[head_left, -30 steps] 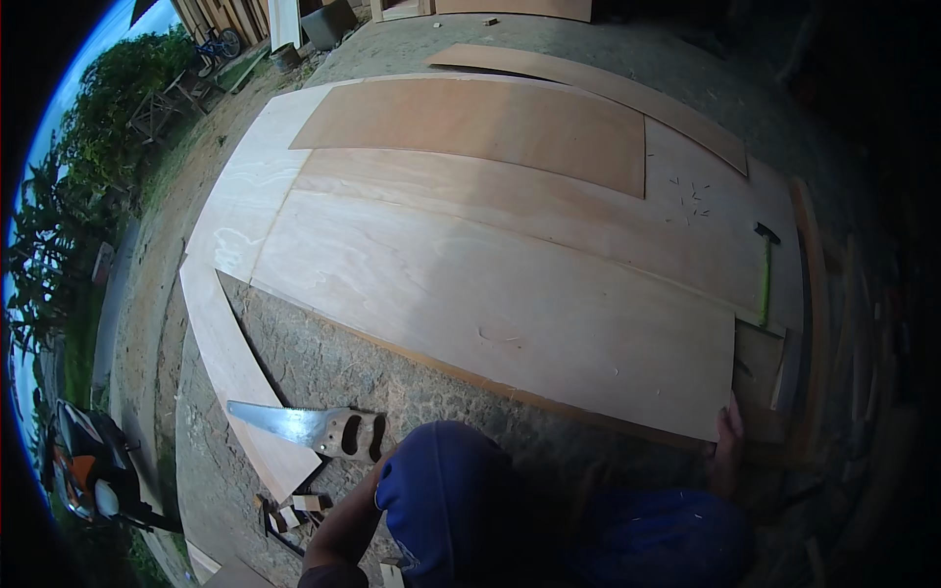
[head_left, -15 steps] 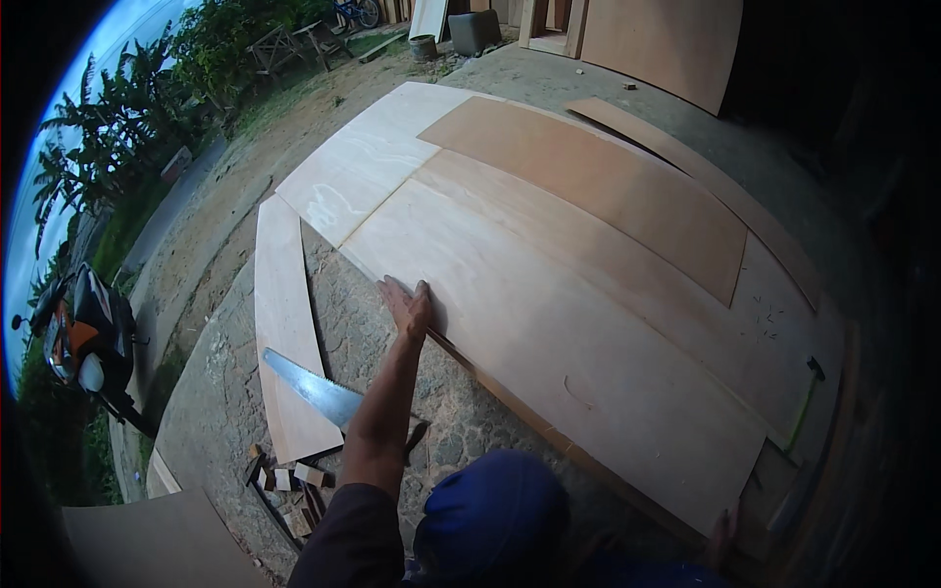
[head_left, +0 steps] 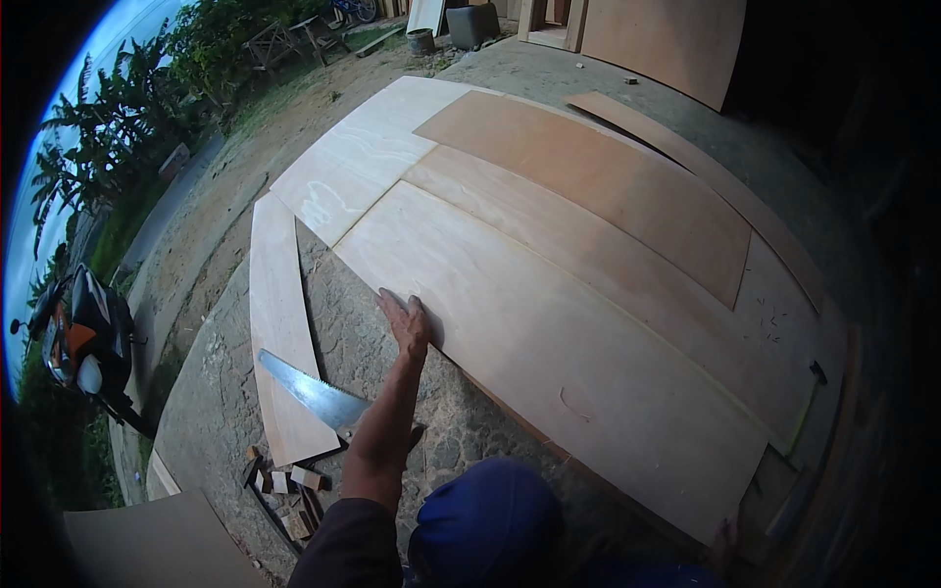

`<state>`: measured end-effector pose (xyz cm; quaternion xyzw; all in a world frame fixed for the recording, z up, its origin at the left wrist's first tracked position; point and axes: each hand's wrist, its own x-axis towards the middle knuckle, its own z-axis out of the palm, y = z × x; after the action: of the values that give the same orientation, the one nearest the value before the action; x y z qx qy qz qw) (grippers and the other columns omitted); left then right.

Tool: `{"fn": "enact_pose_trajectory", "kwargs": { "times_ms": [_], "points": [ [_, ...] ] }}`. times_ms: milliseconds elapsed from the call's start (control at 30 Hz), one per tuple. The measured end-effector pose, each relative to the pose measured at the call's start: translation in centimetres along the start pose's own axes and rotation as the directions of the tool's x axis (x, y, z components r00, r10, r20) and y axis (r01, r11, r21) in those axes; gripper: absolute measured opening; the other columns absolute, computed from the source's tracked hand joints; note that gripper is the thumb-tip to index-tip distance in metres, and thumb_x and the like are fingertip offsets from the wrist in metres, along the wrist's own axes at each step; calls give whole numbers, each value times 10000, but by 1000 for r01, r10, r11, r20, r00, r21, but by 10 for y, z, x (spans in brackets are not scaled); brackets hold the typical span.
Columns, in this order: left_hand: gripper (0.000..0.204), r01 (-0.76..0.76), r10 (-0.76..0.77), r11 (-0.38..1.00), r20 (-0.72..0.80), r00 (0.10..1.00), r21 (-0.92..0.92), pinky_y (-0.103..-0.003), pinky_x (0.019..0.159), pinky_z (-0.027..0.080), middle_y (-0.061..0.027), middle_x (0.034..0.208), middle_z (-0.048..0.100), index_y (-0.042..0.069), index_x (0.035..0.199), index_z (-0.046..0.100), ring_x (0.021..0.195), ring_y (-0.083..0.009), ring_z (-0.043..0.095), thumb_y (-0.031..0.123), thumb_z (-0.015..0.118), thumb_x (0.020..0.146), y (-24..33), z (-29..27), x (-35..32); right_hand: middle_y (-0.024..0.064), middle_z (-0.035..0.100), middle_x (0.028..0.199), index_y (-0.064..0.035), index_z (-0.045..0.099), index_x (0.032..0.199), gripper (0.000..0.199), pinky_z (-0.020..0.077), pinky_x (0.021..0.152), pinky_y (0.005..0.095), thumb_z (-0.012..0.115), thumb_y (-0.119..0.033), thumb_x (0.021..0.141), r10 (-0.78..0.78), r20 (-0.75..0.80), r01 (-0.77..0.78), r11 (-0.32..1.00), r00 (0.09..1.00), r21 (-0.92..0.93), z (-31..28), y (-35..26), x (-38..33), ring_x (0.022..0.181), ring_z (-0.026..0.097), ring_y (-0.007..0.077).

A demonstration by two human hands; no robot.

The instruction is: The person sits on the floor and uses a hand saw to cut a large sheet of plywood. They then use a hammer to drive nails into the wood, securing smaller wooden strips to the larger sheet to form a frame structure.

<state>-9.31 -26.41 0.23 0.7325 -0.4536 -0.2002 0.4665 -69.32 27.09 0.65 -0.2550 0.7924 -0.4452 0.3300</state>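
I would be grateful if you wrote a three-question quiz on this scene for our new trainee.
1. Multiple choice: Where on the long pale panel is the person's left hand?
A) At its far edge
B) In its middle
C) At its near edge

2. True or false: The blade of the saw lies across the narrow board.

3. Fill in the blank: The handle of the hammer is coloured ____.

Key: 1. C; 2. True; 3. green
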Motion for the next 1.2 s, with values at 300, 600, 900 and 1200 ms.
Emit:
{"fn": "enact_pose_trajectory", "kwargs": {
  "times_ms": [300,600,900,1200],
  "points": [
    [812,-93,89,991,47,995,100,-472,1215,101,-333,1571,137,-100,1504,206,1479,-422,115,443,484,969,-40,23,44,145,683,1149,21,445,1455,514,496,892,327,560,-200,1006,41,-146,-79,962,988,-262,45,-70,5,1007,622,171],
    [846,-589,582,803,88,808,95,-584,1005,352,-285,1099,460,-76,1193,513,1098,-394,466,714,306,971,-123,28,107,269,592,1173,-12,564,1332,557,489,928,475,645,-392,934,-89,-283,-156,660,955,-735,57,-96,-1,1094,604,416],
    [750,-560,599,800,300,742,-213,-518,993,379,-241,1132,562,-22,1173,531,1095,-368,524,675,326,987,-132,52,128,251,569,993,30,640,1051,343,495,856,492,699,-265,887,-100,-232,-43,840,968,-541,44,-97,28,995,597,448],
    [865,-21,25,993,-41,999,114,-433,1243,111,-377,1588,87,-121,1526,167,1505,-465,93,326,577,909,31,46,25,120,604,760,29,662,1006,206,480,658,350,639,-171,959,-156,-275,-46,793,949,-607,34,-59,26,713,605,208]
  ]
}}
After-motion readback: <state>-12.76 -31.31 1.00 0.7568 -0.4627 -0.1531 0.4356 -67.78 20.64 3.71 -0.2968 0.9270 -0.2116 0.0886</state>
